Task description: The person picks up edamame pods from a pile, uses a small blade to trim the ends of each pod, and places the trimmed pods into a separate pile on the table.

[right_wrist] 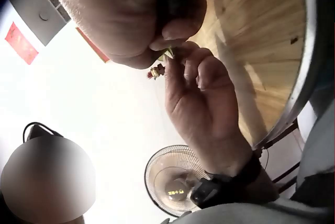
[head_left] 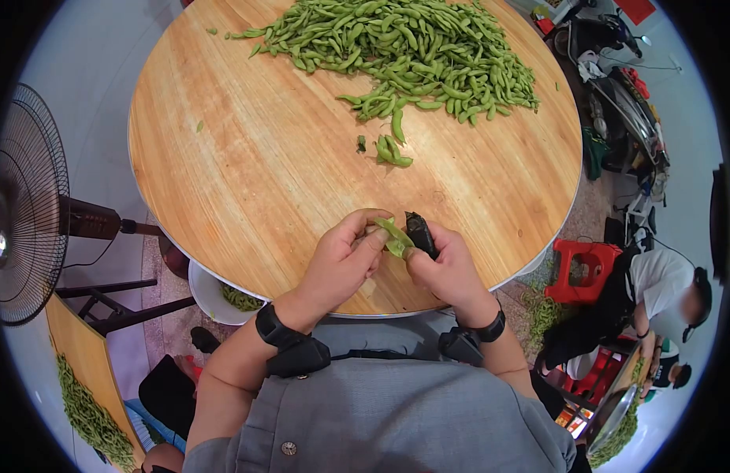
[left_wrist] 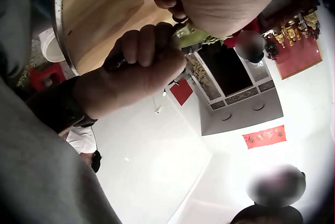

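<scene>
Table point(head_left: 223, 150), round w/ wood-grain top & pale rim; both hands work over its near edge. L hand point(head_left: 341, 264): thumb & fingertips pinch one green pod point(head_left: 394, 234), so pod's above table's near part, tilted, approx. mid L–R. Pod's lower end is at R thumb, looks to touch it. R hand point(head_left: 446, 268): fingers curled rnd a black object point(head_left: 419, 234), its end poking up toward table's far side; can't tell exact type. Dark wristband on each arm, just off table's near edge.

Big pod pile point(head_left: 412, 55) covers table's far side, spreading to far R. Small pod cluster point(head_left: 392, 152) lies nr table's middle, w/ dark scrap point(head_left: 361, 143) also there, slightly L.

L of table: black fan point(head_left: 26, 197) w/ wire cage. White tub point(head_left: 205, 296) w/ green pods in it, partly hidden under table's near-L edge. Farther off table's near-L: 2nd table point(head_left: 57, 327), more pods on top. Near-R of table: red stool point(head_left: 564, 276); person point(head_left: 657, 272) in white top & dark trousers, farther R. Scooter point(head_left: 629, 114) stands R of table, twd far side.
</scene>
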Motion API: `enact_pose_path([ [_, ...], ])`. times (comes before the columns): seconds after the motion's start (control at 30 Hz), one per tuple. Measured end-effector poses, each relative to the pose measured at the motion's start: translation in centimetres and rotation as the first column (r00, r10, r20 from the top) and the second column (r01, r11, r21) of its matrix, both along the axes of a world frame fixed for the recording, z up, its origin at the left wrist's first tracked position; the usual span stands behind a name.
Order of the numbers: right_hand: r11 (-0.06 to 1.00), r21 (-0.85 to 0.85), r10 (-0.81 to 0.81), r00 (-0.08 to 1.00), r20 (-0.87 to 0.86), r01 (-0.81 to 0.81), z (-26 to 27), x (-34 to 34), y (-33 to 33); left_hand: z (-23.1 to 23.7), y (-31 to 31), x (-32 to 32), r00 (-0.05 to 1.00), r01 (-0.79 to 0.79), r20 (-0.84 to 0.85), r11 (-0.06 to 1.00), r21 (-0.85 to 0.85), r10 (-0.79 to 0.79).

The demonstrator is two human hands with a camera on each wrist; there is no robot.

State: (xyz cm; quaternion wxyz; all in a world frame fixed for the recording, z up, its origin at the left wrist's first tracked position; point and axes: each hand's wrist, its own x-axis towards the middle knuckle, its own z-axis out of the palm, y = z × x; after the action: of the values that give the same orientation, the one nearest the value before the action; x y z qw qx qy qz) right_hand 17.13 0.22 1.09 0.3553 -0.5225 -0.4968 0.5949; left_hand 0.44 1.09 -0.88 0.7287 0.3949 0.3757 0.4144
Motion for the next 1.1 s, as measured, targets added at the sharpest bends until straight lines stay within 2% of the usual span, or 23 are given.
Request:
enact_pose_path([
  [0.07,0.991,-0.13,0.016,0.997,-0.078,-0.026,0.0,0.4,0.1,0.0,0.1,0.0,1.0,0.016,0.017,0.999,-0.031,-0.016],
  [0.1,0.991,-0.129,0.012,0.997,-0.079,-0.023,0.1,0.5,0.2,-0.1,0.1,-0.1,1.0,0.02,0.016,0.999,-0.031,-0.019],
  [0.17,0.959,-0.277,-0.018,0.969,-0.245,-0.053,0.5,0.8,0.3,-0.1,0.2,-0.2,0.998,0.049,0.026,0.999,-0.005,-0.049],
  [0.2,0.96,-0.276,-0.019,0.969,-0.247,-0.051,0.4,1.0,0.3,0.0,0.3,-0.2,0.998,0.051,0.024,0.999,-0.004,-0.051],
  [0.27,0.935,-0.332,0.006,0.94,-0.341,-0.126,0.1,1.5,0.2,0.0,0.2,-0.1,0.989,0.03,-0.147,0.983,0.183,-0.003],
  [0.3,0.935,-0.332,0.004,0.94,-0.341,-0.125,0.4,1.4,0.2,0.0,0.3,-0.3,0.989,0.032,-0.148,0.983,0.183,-0.005],
  [0.37,0.97,-0.214,0.103,0.991,-0.084,-0.119,1.5,1.1,0.1,-0.2,0.4,-0.8,0.93,0.165,-0.361,0.951,0.263,-0.062],
  [0.5,0.977,-0.149,0.152,0.988,0.001,-0.15,2.1,1.1,0.0,-0.7,0.4,-0.6,0.938,0.2,-0.331,0.936,0.29,-0.098],
  [0.57,0.972,-0.168,0.157,0.986,-0.053,-0.163,2.2,0.9,0.0,-0.5,0.3,-0.5,0.961,0.167,-0.249,0.971,0.169,-0.122],
  [0.6,0.973,-0.164,0.154,0.987,-0.051,-0.16,2.0,0.7,0.1,-0.1,0.4,-0.6,0.961,0.17,-0.249,0.97,0.173,-0.124],
  [0.63,0.98,-0.147,0.126,0.99,-0.065,-0.135,1.5,0.5,0.1,0.6,0.5,-0.7,0.988,0.009,-0.151,1.0,0.03,-0.004],
  [0.67,0.986,-0.129,0.097,0.992,-0.08,-0.107,1.1,0.4,0.2,1.0,0.6,-0.8,0.989,-0.137,-0.072,0.982,-0.128,0.128],
  [0.7,0.987,-0.123,0.091,0.993,-0.078,-0.1,0.6,0.1,0.5,1.1,1.0,-1.2,0.99,-0.13,-0.069,0.984,-0.122,0.122],
  [0.77,0.952,0.232,0.128,0.949,0.288,-0.198,0.1,-0.3,1.3,0.9,1.9,-2.8,0.929,-0.282,0.165,0.923,-0.26,0.33],
  [0.8,0.953,0.235,0.122,0.95,0.289,-0.194,0.3,-0.2,1.8,0.7,1.9,-3.3,0.897,-0.292,0.24,0.906,-0.306,0.37],
  [0.83,0.916,0.302,0.093,0.871,0.482,-0.265,0.6,-0.2,2.4,0.5,1.8,-3.7,0.899,-0.288,0.241,0.908,-0.304,0.365],
  [0.87,0.87,0.349,0.041,0.757,0.653,-0.348,0.8,-0.2,3.1,0.3,1.7,-4.0,0.88,-0.242,0.325,0.916,-0.321,0.346],
  [0.9,0.869,0.352,0.037,0.756,0.654,-0.347,0.7,-0.3,4.0,0.0,1.6,-4.2,0.853,-0.195,0.407,0.923,-0.333,0.327],
  [0.97,0.798,0.584,-0.27,0.778,0.568,-0.15,0.0,-0.3,6.2,0.1,1.6,-4.0,0.853,-0.171,0.423,0.929,-0.328,0.307],
  [1.0,0.746,0.648,-0.334,0.755,0.565,-0.155,-0.2,-0.5,7.3,0.4,1.6,-3.8,0.846,-0.148,0.441,0.927,-0.346,0.299],
  [1.07,0.741,0.647,-0.349,0.72,0.6,-0.179,-1.4,-1.1,9.1,0.6,1.6,-3.4,0.838,-0.126,0.46,0.924,-0.361,0.294],
  [1.1,0.737,0.645,-0.365,0.685,0.63,-0.2,-1.6,-1.3,9.5,0.5,1.7,-3.3,0.871,-0.112,0.409,0.921,-0.372,0.272],
])
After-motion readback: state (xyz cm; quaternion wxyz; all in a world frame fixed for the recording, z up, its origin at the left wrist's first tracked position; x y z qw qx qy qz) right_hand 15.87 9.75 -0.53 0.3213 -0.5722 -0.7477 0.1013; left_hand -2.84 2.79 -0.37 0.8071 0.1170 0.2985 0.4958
